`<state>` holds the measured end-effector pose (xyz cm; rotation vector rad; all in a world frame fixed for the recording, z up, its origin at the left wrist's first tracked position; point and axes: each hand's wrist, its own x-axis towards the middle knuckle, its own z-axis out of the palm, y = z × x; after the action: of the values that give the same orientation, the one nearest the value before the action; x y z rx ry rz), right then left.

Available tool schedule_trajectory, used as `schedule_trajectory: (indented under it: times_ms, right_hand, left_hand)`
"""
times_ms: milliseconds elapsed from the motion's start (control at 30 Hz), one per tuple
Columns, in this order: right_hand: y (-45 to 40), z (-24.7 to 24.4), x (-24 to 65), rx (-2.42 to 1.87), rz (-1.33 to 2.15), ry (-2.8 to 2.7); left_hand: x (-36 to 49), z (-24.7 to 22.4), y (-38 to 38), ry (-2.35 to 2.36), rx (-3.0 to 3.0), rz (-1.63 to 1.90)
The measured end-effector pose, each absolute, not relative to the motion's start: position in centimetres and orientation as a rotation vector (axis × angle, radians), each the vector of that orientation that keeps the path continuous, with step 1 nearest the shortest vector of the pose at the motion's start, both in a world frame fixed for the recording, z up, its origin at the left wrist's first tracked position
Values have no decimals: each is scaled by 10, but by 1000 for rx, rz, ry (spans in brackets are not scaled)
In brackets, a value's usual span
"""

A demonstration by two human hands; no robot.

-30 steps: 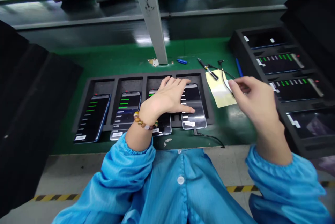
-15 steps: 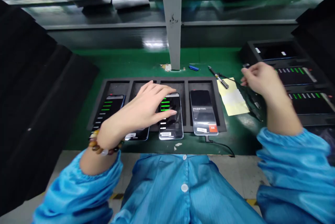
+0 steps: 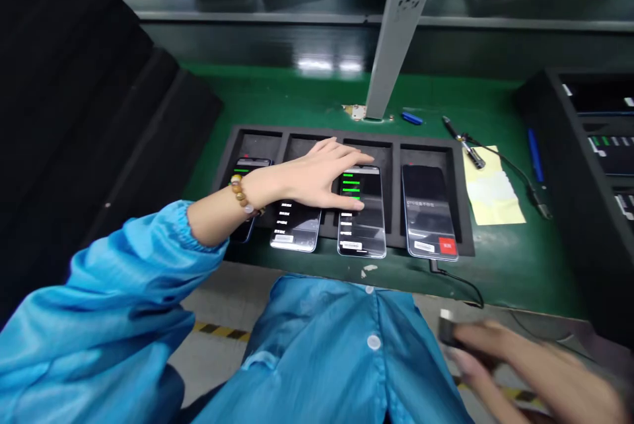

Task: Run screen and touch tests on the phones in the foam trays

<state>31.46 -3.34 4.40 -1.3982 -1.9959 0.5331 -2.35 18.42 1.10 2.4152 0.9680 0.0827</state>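
My left hand (image 3: 319, 176) lies with spread fingers over the second and third phones in a black foam tray (image 3: 430, 141), its thumb on the screen of the third phone (image 3: 364, 232). The second phone (image 3: 297, 229) is partly covered by the palm. The leftmost phone (image 3: 252, 163) is partly behind my wrist. A black cable (image 3: 465, 280) is plugged into the lower end of the rightmost phone (image 3: 430, 206), which shows a red button. Below the table's front edge, my right hand (image 3: 495, 351), blurred, pinches a dark connector (image 3: 447, 328) with a light metal tip.
Yellow paper (image 3: 500, 209), a pen (image 3: 463, 141) and a blue cap (image 3: 411, 118) lie right of the grey post (image 3: 401, 34). Another foam tray with phones (image 3: 614, 153) stands at the right, dark foam stacks (image 3: 148, 113) at the left.
My right hand has moved from beside the right-hand tray down to below the table edge, now with a connector. My left hand stays over the phones. The view has shifted.
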Motion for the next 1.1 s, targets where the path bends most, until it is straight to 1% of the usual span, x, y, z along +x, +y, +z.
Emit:
schedule_trajectory:
  times_ms: [67,133,267,467,800,1000,1100]
  right_hand:
    - [-35,26,283,-1309,778,-2088]
    - [-28,10,259,-1207,858,-2144]
    - [-10,-9,241,-1154,719,-2301]
    - [-4,-18,243,-1192,606,-2373]
    - [-1,-17,243,-1213,576,-2357]
    - [-4,-24,240,-1304,643,-2218]
    - [-4,-24,238,-1274,557,-2252]
  left_hand:
    - [-23,8,189,938,2397,122]
    - [-23,6,192,901,2388,148]
    - [-24,3,195,837,2394,173]
    - [-28,-5,195,816,2396,181]
    - [-28,-4,195,789,2307,236]
    - [-25,7,184,856,2303,158]
    - [-23,10,178,839,2342,136]
